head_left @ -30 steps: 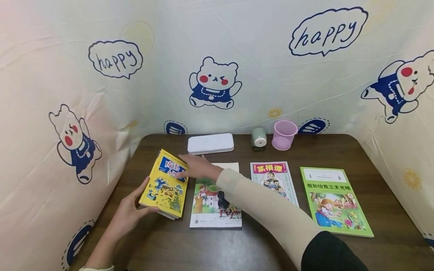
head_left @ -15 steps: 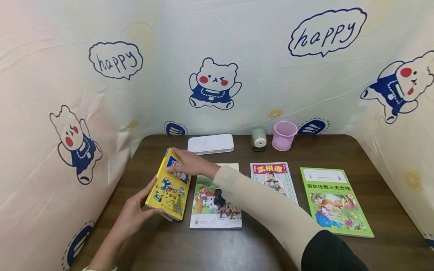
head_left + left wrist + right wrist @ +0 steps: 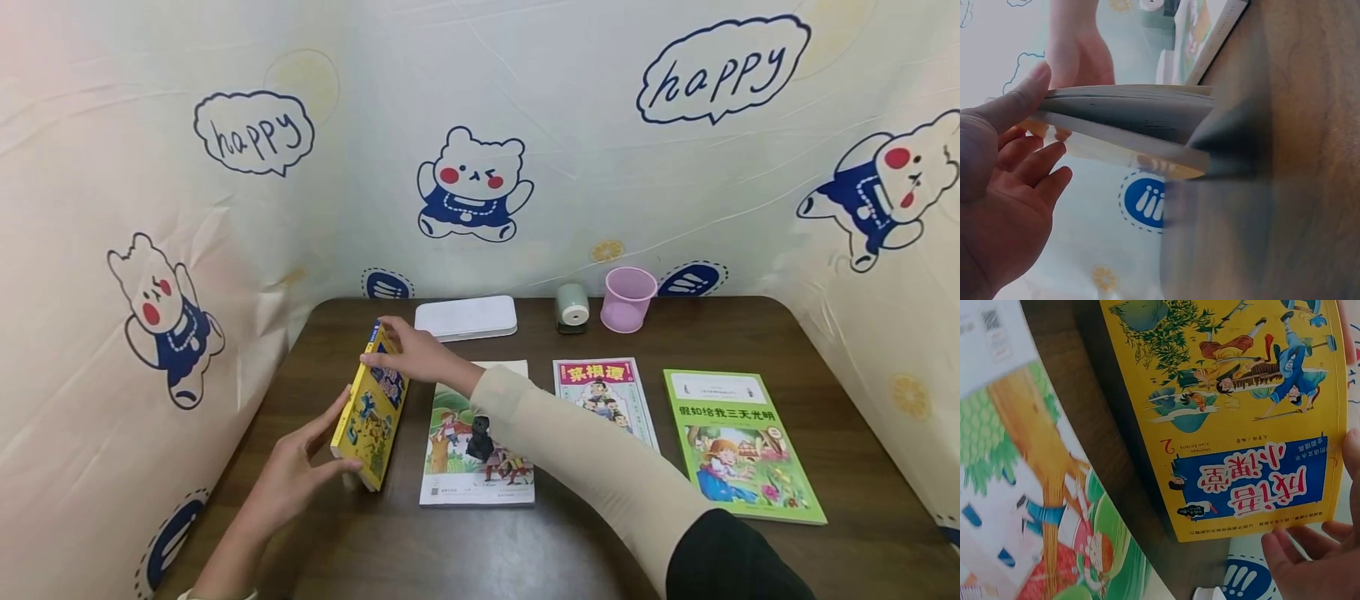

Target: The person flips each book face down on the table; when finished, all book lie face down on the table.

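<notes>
A yellow book [image 3: 367, 429] with a blue title panel is tilted up on its edge at the table's left, spine toward the upper left. My left hand [image 3: 288, 479] holds its near end; in the left wrist view the thumb lies over the book [image 3: 1129, 103], with fingers of that hand [image 3: 1013, 187] on the other side. The page edges there are slightly parted. My right hand [image 3: 423, 352] grips the top end by the spine. In the right wrist view the front cover [image 3: 1241, 419] faces the camera, and the right hand [image 3: 1319, 565] is at its top corner.
On the brown table [image 3: 360, 550], a picture book [image 3: 457, 467] lies under the right forearm. Right of it are a pink-titled book [image 3: 596, 387] and a green book [image 3: 742, 450]. A white case [image 3: 465, 317], green pencil sharpener [image 3: 572, 307] and pink cup [image 3: 627, 302] stand along the back.
The yellow book has turned from nearly face-up to steeply on edge, its spine rising. My right hand has moved from its cover to the top end by the spine.
</notes>
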The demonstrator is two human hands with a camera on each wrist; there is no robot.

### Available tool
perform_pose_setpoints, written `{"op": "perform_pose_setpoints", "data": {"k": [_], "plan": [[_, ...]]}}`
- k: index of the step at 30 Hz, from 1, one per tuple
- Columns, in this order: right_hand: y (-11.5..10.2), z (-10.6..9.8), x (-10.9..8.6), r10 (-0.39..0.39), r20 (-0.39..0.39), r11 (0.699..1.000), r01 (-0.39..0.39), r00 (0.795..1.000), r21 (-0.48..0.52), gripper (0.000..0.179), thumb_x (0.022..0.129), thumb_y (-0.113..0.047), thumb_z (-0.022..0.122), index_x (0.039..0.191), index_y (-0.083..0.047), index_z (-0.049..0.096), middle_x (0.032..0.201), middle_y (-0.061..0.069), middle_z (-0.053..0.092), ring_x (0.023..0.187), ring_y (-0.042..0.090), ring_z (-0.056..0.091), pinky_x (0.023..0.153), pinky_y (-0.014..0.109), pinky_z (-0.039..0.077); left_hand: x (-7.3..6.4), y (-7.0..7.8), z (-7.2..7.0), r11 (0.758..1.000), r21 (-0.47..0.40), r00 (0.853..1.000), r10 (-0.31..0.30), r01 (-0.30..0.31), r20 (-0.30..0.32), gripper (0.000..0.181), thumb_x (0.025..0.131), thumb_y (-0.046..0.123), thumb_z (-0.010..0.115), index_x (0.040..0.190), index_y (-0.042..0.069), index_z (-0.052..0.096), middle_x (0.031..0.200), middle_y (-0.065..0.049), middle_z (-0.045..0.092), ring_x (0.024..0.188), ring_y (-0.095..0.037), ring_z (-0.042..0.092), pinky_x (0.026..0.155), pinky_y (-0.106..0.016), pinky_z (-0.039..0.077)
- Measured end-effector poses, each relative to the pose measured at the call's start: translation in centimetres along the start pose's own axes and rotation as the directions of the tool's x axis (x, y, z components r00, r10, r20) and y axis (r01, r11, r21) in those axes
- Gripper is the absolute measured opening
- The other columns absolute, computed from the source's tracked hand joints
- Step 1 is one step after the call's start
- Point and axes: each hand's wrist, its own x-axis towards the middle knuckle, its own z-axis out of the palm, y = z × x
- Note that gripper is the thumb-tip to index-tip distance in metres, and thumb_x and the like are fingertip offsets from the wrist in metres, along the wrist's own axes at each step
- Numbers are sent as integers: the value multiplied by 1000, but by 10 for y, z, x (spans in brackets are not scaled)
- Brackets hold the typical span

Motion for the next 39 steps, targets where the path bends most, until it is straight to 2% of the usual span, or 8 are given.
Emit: {"op": "perform_pose_setpoints", "data": {"k": [6,11,14,20,23,31,37,39], "plan": [[-1,-2,1,11,49,984,-19,999,177,88,94,-50,72,163,-20,27,160,11,45,142,25,51,110,39,49,0,5,-7,1000,-18,999,18,-17,32,100,79,10,88,161,31,36,163,-3,39,143,-35,43,112,-34,40],[0,-3,2,8,73,964,-27,997,266,83,95,-39,75,161,-16,31,158,12,46,141,26,51,110,36,49,-1,2,-8,995,-73,997,69,-66,42,95,80,6,87,160,26,40,164,-4,36,146,-5,36,107,-6,31],[6,-2,2,3,98,944,-35,995,327,81,95,-31,76,160,-12,32,158,12,45,141,26,52,110,34,49,-1,-2,-6,993,-50,993,109,-107,49,89,80,6,86,158,20,45,165,-7,36,146,0,34,107,-5,29],[21,-5,-1,0,167,908,-69,986,412,82,95,-23,76,160,-11,29,161,12,39,143,28,49,113,40,46,-2,-8,4,994,40,991,99,-103,88,81,83,16,85,156,23,49,167,-15,32,147,-45,34,104,-3,22],[28,-6,-4,2,172,909,-74,985,410,82,93,-22,78,159,-12,30,162,12,38,144,29,47,113,40,46,-2,-14,11,994,40,990,95,-99,103,80,83,19,86,155,24,50,167,-18,30,146,-52,33,105,-2,19],[42,-8,-9,13,160,931,-70,987,358,81,91,-22,81,158,-16,34,163,12,38,145,32,46,112,40,47,-1,-25,29,996,72,992,45,-54,116,82,81,27,88,154,33,50,168,-10,31,150,-43,34,115,-28,29],[52,-8,-10,1,156,956,-47,988,291,85,91,-24,82,159,-12,33,160,12,43,146,28,46,112,36,47,2,-32,42,997,75,993,3,-12,121,94,80,27,90,159,35,39,168,-3,33,152,-34,33,116,-18,22],[55,-8,-11,-9,146,972,-25,989,232,85,91,-27,81,159,-11,33,158,12,46,146,26,46,113,36,45,3,-34,45,997,79,993,-15,5,121,95,80,29,90,160,34,39,168,-2,33,153,-34,33,120,-28,26]]}}
